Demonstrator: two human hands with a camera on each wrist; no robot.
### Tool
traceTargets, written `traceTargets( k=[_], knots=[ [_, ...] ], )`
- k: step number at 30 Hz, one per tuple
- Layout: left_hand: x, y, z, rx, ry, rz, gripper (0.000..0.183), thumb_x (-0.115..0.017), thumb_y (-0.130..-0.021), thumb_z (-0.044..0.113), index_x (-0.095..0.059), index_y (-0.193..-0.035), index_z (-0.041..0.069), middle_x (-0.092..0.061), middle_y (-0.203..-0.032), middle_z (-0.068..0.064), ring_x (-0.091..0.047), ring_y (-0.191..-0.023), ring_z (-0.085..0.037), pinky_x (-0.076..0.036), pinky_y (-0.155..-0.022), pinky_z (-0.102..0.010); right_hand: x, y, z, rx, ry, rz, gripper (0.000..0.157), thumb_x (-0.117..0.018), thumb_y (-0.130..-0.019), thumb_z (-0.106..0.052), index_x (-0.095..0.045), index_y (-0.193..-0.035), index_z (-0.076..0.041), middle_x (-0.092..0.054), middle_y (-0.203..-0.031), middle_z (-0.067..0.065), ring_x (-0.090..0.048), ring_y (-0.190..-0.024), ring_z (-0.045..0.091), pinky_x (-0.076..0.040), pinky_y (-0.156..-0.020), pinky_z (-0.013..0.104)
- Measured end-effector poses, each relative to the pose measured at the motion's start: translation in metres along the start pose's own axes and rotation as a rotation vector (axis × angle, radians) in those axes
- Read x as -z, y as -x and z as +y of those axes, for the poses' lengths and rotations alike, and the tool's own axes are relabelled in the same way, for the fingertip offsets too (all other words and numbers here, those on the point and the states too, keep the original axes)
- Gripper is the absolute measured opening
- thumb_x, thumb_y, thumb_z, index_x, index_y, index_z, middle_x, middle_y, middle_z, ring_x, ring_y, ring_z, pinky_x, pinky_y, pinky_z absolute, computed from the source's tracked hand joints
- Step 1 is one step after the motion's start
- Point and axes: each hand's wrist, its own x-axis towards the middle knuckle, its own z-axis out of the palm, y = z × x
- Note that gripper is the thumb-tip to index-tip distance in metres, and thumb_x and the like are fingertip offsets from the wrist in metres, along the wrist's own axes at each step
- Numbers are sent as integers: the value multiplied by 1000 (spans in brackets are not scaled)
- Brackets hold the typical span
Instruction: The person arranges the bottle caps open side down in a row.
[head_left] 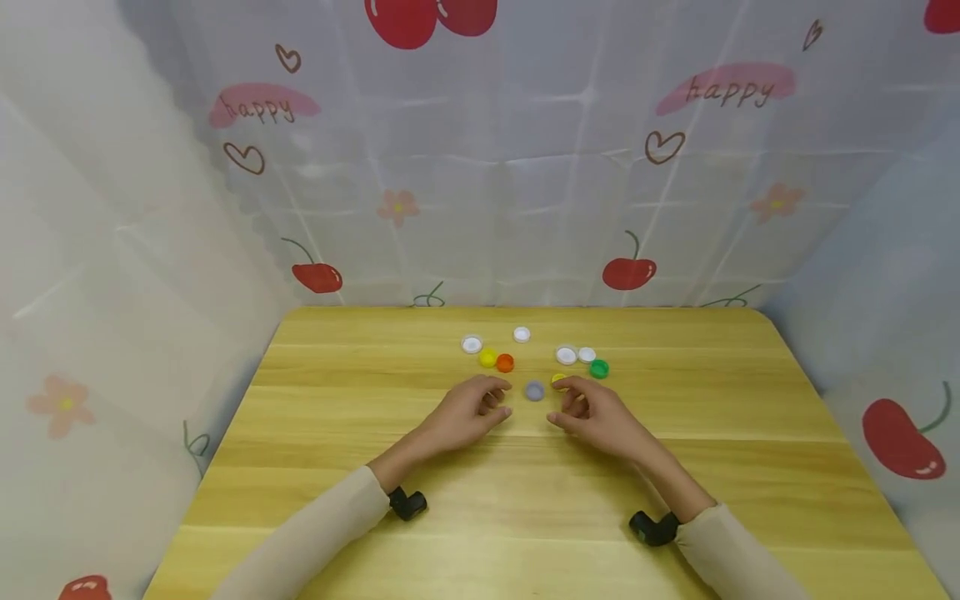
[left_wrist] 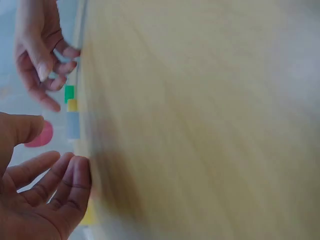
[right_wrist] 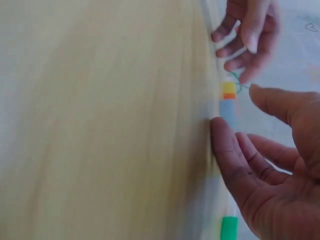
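Observation:
Between my two hands lies a small round grey-blue cap (head_left: 534, 391) on the table. My left hand (head_left: 472, 412) is to its left, low over the wood, with loosely bent fingers, thumb apart, and nothing held. To the right of the cap, my right hand (head_left: 596, 417) has a similar shape and is likewise without anything in its grasp. Its index finger partly hides a yellow cap (head_left: 558, 380). An orange cap (head_left: 506, 363) and another yellow cap (head_left: 488, 357) lie side by side just beyond the left hand. Past the right hand sits a green cap (head_left: 599, 369).
Farther back are several white round pieces, among them one at the left (head_left: 472, 344), one at mid-back (head_left: 521, 334) and a pair at right, including a larger white piece (head_left: 566, 356). A printed curtain (head_left: 510, 233) encloses the wooden table (head_left: 510, 517) behind and at both sides.

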Motion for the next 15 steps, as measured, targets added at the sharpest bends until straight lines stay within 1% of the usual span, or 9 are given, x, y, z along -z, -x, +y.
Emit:
traceTargets(
  k=[2,5,8,10,13,15],
  knots=[
    [-4,-6,0,4,-17,1,44,-69,-107,32,-64,-145,10,-72,-126,-5,-70,-111,-14,-61,-96,-30,-5,-7,0,-16,-4,3,51,-81,-98,-31,-65,-140,-7,-73,-104,5,-69,-84,14,-57,-73,24],
    [-6,-15,1,6,-68,8,44,-70,-106,31,-65,-144,9,-73,-121,-2,-69,-108,-14,-60,-97,-31,-11,-17,-1,-41,-24,12,46,-81,-98,-25,-66,-138,-7,-77,-101,5,-70,-80,13,-57,-70,24],
    [-7,-26,3,-3,-134,1,45,-72,-104,30,-66,-144,9,-74,-118,-1,-69,-107,-14,-59,-97,-32,-15,-25,-3,-37,-27,16,44,-81,-98,-21,-67,-135,-4,-77,-99,7,-69,-77,12,-56,-67,24],
    [-8,-32,4,-6,-156,-14,45,-74,-103,30,-66,-143,9,-75,-116,0,-70,-107,-13,-59,-96,-31,-16,-28,-5,-34,-23,12,44,-82,-96,-19,-67,-134,-3,-77,-97,7,-68,-75,11,-55,-65,23],
    [-9,-40,5,3,-141,-38,42,-76,-102,28,-69,-140,11,-75,-114,2,-70,-103,-10,-59,-93,-28,-19,-32,-7,-22,-15,3,45,-84,-95,-18,-67,-134,-2,-76,-95,8,-65,-73,13,-53,-64,24],
    [-9,-44,6,8,-127,-43,38,-78,-100,26,-72,-135,12,-76,-110,3,-70,-100,-9,-59,-90,-26,-21,-34,-8,-19,-12,10,43,-84,-94,-17,-68,-132,-4,-74,-93,6,-63,-72,14,-51,-63,23]
  ],
)
